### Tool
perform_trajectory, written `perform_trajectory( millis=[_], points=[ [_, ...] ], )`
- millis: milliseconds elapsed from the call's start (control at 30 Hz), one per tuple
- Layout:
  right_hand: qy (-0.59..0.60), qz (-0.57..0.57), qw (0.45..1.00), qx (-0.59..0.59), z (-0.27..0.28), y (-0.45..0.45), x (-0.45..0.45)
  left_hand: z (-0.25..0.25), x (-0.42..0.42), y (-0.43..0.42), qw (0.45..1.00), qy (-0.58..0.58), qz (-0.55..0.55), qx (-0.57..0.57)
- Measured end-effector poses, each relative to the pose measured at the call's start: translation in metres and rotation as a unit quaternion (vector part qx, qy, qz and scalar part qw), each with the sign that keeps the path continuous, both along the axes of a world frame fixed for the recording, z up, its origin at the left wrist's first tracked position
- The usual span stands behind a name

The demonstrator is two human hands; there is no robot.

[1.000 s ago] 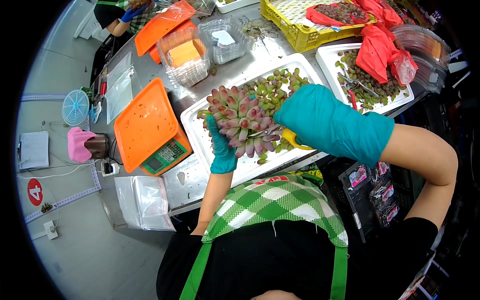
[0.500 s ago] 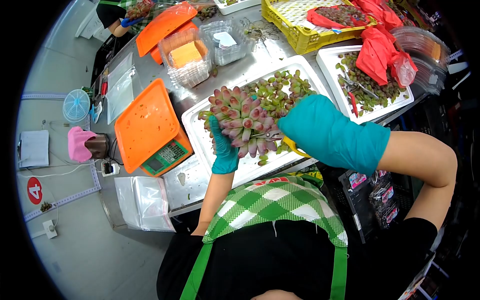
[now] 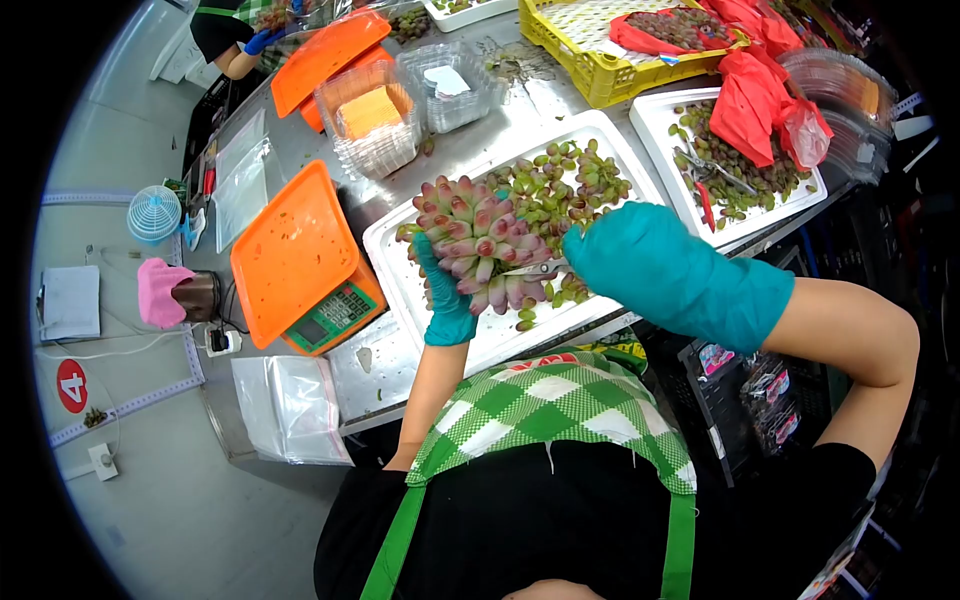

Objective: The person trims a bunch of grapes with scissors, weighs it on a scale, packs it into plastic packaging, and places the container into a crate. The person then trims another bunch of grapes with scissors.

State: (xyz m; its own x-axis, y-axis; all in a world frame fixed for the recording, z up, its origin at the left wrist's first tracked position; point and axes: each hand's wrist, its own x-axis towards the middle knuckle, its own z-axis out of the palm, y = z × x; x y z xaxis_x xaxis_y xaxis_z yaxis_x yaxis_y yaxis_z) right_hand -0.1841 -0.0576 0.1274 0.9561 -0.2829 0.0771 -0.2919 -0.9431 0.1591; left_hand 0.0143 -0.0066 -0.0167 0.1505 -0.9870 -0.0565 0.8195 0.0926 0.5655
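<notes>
My left hand (image 3: 447, 292), in a teal glove, is closed around a large cluster of pink-tipped succulent rosettes (image 3: 478, 232). It holds the plant over a white tray (image 3: 400, 312) scattered with loose green succulent leaves (image 3: 585, 170). On the cluster's right side, my right hand (image 3: 640, 255), also gloved in teal, grips a pair of scissors (image 3: 543, 269). The metal blades reach in among the lower leaves; whether they are cutting cannot be made out. The glove hides the scissors' handles.
Left of the tray stands an orange scale (image 3: 300, 255), with plastic bags (image 3: 290, 408) nearby. Clear plastic boxes (image 3: 450, 90) and a yellow crate (image 3: 600, 85) sit behind. To the right, a second white tray (image 3: 735, 235) holds leaves and another pair of scissors. A co-worker's gloved hand (image 3: 262, 40) shows far left.
My right hand has turned slightly, and the scissors' yellow handle has gone out of sight. The succulent cluster has tilted a little in my left hand.
</notes>
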Motion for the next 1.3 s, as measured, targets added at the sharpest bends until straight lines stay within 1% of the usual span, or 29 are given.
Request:
perform_trajectory(
  millis=[100,200,267,333,367,400,433,467,533,567,600,633,700,733,833,867,933,967,1000,1067,1133,1167,1200,1233,1300],
  points=[
    [-0.06,-0.038,0.991,0.116,0.011,-0.009,-0.008,-0.001,0.003,0.003,0.997,0.067,-0.024,-0.012],
    [-0.152,-0.145,0.951,0.229,0.015,-0.003,-0.008,-0.01,0.008,0.007,0.979,0.191,-0.064,-0.037],
    [-0.191,-0.167,0.923,0.288,0.007,-0.001,-0.005,-0.02,0.012,0.008,0.964,0.252,-0.078,-0.04],
    [-0.211,-0.185,0.891,0.356,0.003,0.002,0.0,-0.046,0.021,0.007,0.934,0.341,-0.106,-0.023],
    [-0.244,-0.164,0.884,0.364,0.0,0.006,0.005,-0.058,0.026,0.006,0.915,0.385,-0.118,-0.013],
    [-0.276,-0.144,0.875,0.371,-0.004,0.01,0.011,-0.053,0.023,0.004,0.931,0.355,-0.084,-0.025],
    [-0.308,-0.122,0.865,0.377,-0.007,0.013,0.016,-0.03,0.013,0.002,0.933,0.343,-0.086,-0.073],
    [-0.27,-0.13,0.891,0.34,-0.009,0.015,0.02,-0.006,0.003,0.0,0.932,0.33,-0.087,-0.121],
    [-0.262,-0.131,0.919,0.264,-0.018,0.019,0.027,0.007,0.0,0.005,0.976,0.19,-0.058,-0.087],
    [-0.258,-0.131,0.93,0.225,-0.024,0.021,0.03,0.011,-0.001,0.007,0.99,0.118,-0.043,-0.069],
    [-0.252,-0.145,0.932,0.215,-0.031,0.023,0.032,0.014,-0.005,0.006,0.957,0.244,-0.078,-0.138],
    [-0.251,-0.158,0.931,0.213,-0.034,0.024,0.034,0.017,-0.009,0.006,0.902,0.365,-0.111,-0.202],
    [-0.25,-0.188,0.926,0.209,-0.038,0.025,0.037,0.016,-0.012,0.007,0.828,0.483,-0.132,-0.251],
    [-0.273,-0.189,0.917,0.223,-0.041,0.024,0.038,0.011,-0.01,0.01,0.83,0.488,-0.12,-0.241],
    [-0.34,-0.188,0.887,0.251,-0.05,0.019,0.042,-0.001,-0.006,0.009,0.883,0.403,-0.079,-0.225],
    [-0.363,-0.186,0.877,0.254,-0.054,0.019,0.045,-0.003,-0.006,0.006,0.888,0.371,-0.088,-0.257],
    [-0.392,-0.177,0.866,0.253,-0.056,0.018,0.047,-0.012,-0.002,0.005,0.933,0.282,-0.05,-0.217],
    [-0.4,-0.171,0.865,0.251,-0.056,0.018,0.047,-0.016,0.0,0.005,0.952,0.235,-0.034,-0.194],
    [-0.406,-0.165,0.864,0.248,-0.056,0.017,0.046,0.003,-0.009,0.005,0.986,0.128,0.036,-0.105],
    [-0.44,-0.158,0.849,0.245,-0.045,0.013,0.042,0.012,-0.012,0.004,0.993,0.056,0.099,-0.02],
    [-0.466,-0.153,0.839,0.237,-0.03,0.01,0.034,0.008,-0.004,-0.001,0.987,0.132,0.085,-0.032],
    [-0.443,-0.155,0.846,0.254,-0.025,0.007,0.026,0.011,-0.001,-0.001,0.994,0.072,0.074,-0.023],
    [-0.414,-0.152,0.861,0.254,-0.019,0.004,0.018,0.007,0.005,0.001,0.991,0.128,0.022,-0.035],
    [-0.383,-0.149,0.875,0.255,-0.012,0.0,0.011,0.007,0.008,0.003,0.99,0.138,-0.009,-0.039],
    [-0.265,-0.142,0.938,0.172,-0.002,-0.005,-0.005,0.006,0.011,0.005,0.986,0.152,-0.046,-0.039]
  ],
)
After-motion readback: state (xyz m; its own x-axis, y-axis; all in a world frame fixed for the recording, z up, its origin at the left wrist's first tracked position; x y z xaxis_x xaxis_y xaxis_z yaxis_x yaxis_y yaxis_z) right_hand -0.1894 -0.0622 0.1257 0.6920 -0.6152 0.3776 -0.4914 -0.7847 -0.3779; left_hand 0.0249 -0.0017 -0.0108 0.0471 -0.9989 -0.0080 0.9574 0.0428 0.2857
